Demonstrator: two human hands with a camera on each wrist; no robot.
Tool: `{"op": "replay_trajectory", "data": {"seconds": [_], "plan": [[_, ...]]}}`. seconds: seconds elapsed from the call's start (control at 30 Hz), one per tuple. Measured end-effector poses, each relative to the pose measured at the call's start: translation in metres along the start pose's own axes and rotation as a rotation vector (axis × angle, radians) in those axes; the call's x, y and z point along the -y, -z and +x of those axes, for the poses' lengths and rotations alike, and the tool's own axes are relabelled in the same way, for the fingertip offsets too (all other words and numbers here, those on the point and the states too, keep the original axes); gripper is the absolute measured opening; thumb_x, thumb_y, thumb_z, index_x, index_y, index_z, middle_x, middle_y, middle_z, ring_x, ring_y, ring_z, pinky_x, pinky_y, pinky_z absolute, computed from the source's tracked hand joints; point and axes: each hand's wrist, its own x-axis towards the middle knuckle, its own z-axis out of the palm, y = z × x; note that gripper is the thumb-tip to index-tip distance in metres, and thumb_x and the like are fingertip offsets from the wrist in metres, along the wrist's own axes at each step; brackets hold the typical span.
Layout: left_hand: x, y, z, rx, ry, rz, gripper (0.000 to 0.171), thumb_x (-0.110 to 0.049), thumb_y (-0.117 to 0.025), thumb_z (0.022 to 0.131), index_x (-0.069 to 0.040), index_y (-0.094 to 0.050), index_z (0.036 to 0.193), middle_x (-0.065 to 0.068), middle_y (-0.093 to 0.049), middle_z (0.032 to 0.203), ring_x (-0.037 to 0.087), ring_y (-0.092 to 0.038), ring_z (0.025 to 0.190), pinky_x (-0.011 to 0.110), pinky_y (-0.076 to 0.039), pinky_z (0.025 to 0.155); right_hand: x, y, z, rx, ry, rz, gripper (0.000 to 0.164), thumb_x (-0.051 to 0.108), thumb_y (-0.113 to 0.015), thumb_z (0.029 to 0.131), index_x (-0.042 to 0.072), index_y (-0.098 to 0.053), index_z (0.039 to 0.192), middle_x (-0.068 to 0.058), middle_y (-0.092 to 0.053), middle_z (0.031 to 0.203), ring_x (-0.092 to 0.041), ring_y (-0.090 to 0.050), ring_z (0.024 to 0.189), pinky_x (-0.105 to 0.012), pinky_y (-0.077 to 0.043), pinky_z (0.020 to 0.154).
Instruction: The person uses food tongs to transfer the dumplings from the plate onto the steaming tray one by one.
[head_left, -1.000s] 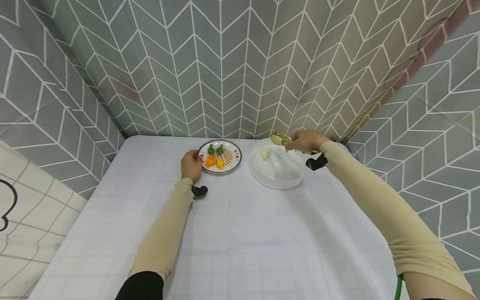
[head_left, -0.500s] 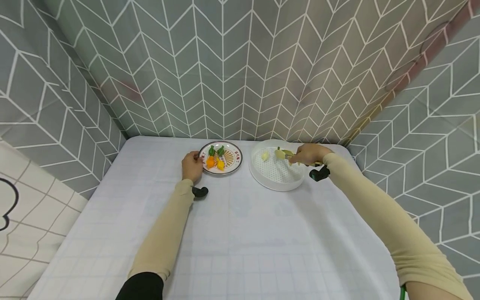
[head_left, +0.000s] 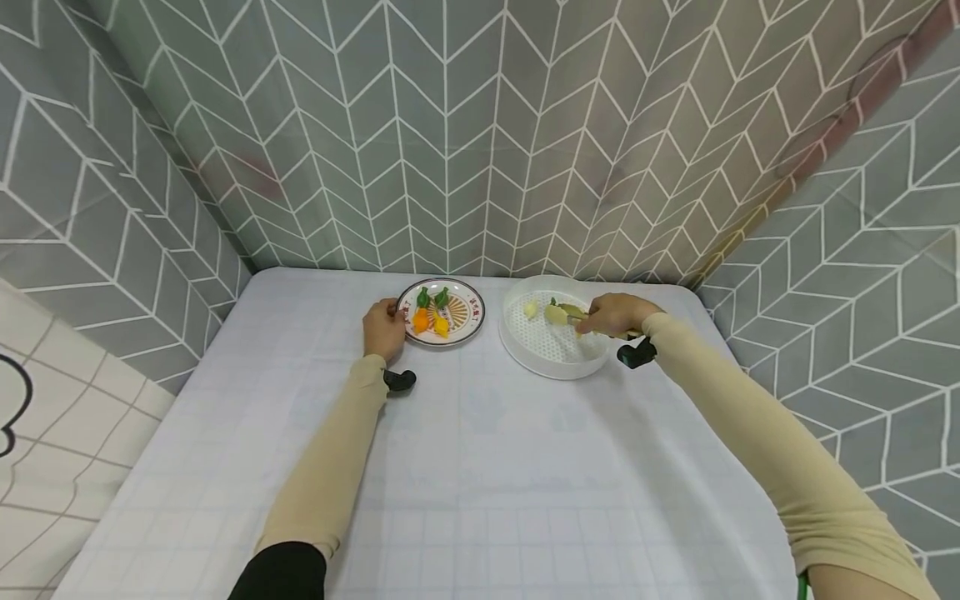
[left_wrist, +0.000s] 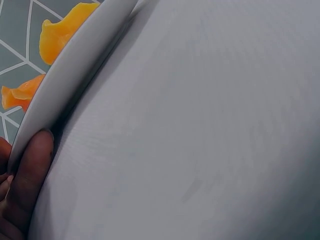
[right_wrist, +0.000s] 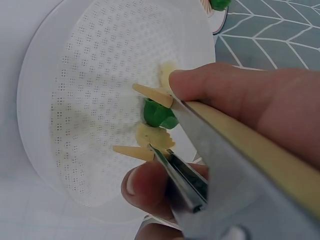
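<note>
Left hand [head_left: 383,330] is gripping the left rim of the plate [head_left: 473,313], thumb and fingers clamping its edge, likely for steadying it; plate is sitting on the white table [head_left: 450,450], carrying orange [head_left: 421,321], yellow [head_left: 441,327] and two green pieces [head_left: 441,298]; right hand [head_left: 618,315] is holding tongs [right_wrist: 235,175], fingers wrapping both arms, probably for keeping skin off the food; tong tips are standing apart inside the white perforated tray [head_left: 551,368]; a pale yellow piece [right_wrist: 154,136] with a green lump [right_wrist: 159,114] beside it is lying between those tips; I'm not able to tell whether the tips are touching it, or whether pale and green are joining; another pale piece [head_left: 530,309] is lying just outside the tips, plate-side.
</note>
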Motion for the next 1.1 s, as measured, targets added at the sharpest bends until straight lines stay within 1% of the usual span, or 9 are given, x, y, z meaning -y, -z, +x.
{"op": "replay_trajectory", "data": {"seconds": [0.2,0.43,0.57,0.67,0.73,0.8,0.87,0.97,1.1], "plan": [[0.001,0.001,0.001,-0.001,0.005,0.007,0.041,-0.005,-0.050,0.108,0.009,-0.055,0.146,0.028,-0.061,0.131,0.038,-0.058,0.117,0.050,-0.056,0.105,0.004,-0.001,-0.001,-0.004,-0.016,-0.018,0.063,0.050,-0.061,0.100,-0.001,-0.066,0.136,-0.019,-0.065,0.135,-0.035,-0.060,0.120,-0.053,-0.054,0.103],[0.000,0.002,-0.002,0.011,0.020,-0.008,0.042,-0.005,-0.050,0.107,0.009,-0.054,0.147,0.028,-0.060,0.134,0.038,-0.057,0.120,0.050,-0.055,0.108,0.009,-0.001,-0.006,0.008,-0.047,-0.036,0.066,0.058,-0.062,0.097,0.002,-0.069,0.132,-0.014,-0.066,0.128,-0.032,-0.060,0.113,-0.046,-0.054,0.094],[0.002,0.001,-0.002,0.013,0.028,-0.008,0.041,-0.005,-0.050,0.108,0.008,-0.055,0.147,0.028,-0.061,0.134,0.038,-0.057,0.120,0.049,-0.055,0.107,0.010,0.001,-0.010,0.024,-0.067,-0.050,0.062,0.060,-0.065,0.095,0.005,-0.071,0.122,-0.010,-0.067,0.114,-0.028,-0.060,0.102,-0.039,-0.052,0.082],[0.002,-0.001,-0.002,0.011,0.026,-0.006,0.041,-0.004,-0.051,0.107,0.008,-0.055,0.146,0.027,-0.061,0.133,0.037,-0.058,0.119,0.049,-0.055,0.107,0.011,0.005,-0.013,0.059,-0.093,-0.063,0.051,0.060,-0.068,0.093,0.009,-0.070,0.101,-0.005,-0.061,0.091,-0.022,-0.057,0.083,-0.033,-0.046,0.067],[0.001,-0.001,-0.003,0.011,0.020,-0.010,0.041,-0.004,-0.051,0.107,0.008,-0.056,0.146,0.028,-0.061,0.133,0.038,-0.058,0.119,0.050,-0.056,0.107,0.011,0.009,-0.015,0.077,-0.110,-0.074,0.049,0.060,-0.069,0.091,0.012,-0.067,0.091,-0.001,-0.056,0.082,-0.019,-0.053,0.074,-0.030,-0.042,0.061],[0.000,-0.002,-0.003,0.010,0.013,-0.012,0.041,-0.004,-0.051,0.107,0.008,-0.056,0.146,0.028,-0.061,0.133,0.038,-0.058,0.120,0.050,-0.056,0.107,0.011,0.014,-0.019,0.089,-0.115,-0.084,0.049,0.062,-0.070,0.090,0.013,-0.066,0.086,0.000,-0.053,0.078,-0.018,-0.051,0.071,-0.028,-0.040,0.059],[-0.001,-0.002,-0.003,0.010,0.009,-0.006,0.041,-0.005,-0.051,0.108,0.008,-0.055,0.146,0.028,-0.061,0.133,0.038,-0.058,0.120,0.050,-0.055,0.107,0.013,0.020,-0.024,0.089,-0.102,-0.086,0.051,0.062,-0.071,0.090,0.012,-0.067,0.088,0.000,-0.057,0.079,-0.018,-0.054,0.072,-0.027,-0.042,0.059],[-0.001,-0.002,-0.003,0.009,0.012,0.004,0.041,-0.005,-0.050,0.108,0.008,-0.055,0.146,0.027,-0.061,0.133,0.038,-0.058,0.119,0.049,-0.055,0.107,0.019,0.031,-0.030,0.057,-0.067,-0.101,0.053,0.064,-0.071,0.089,0.011,-0.070,0.091,-0.001,-0.061,0.083,-0.019,-0.057,0.076,-0.027,-0.043,0.060],[-0.003,0.000,-0.003,0.006,0.016,0.010,0.041,-0.005,-0.050,0.108,0.008,-0.055,0.147,0.027,-0.061,0.134,0.037,-0.058,0.119,0.049,-0.056,0.106,0.027,0.042,-0.035,-0.059,-0.028,-0.086,0.053,0.063,-0.071,0.090,0.010,-0.068,0.089,0.000,-0.058,0.077,-0.017,-0.053,0.070,-0.027,-0.040,0.056]]}}
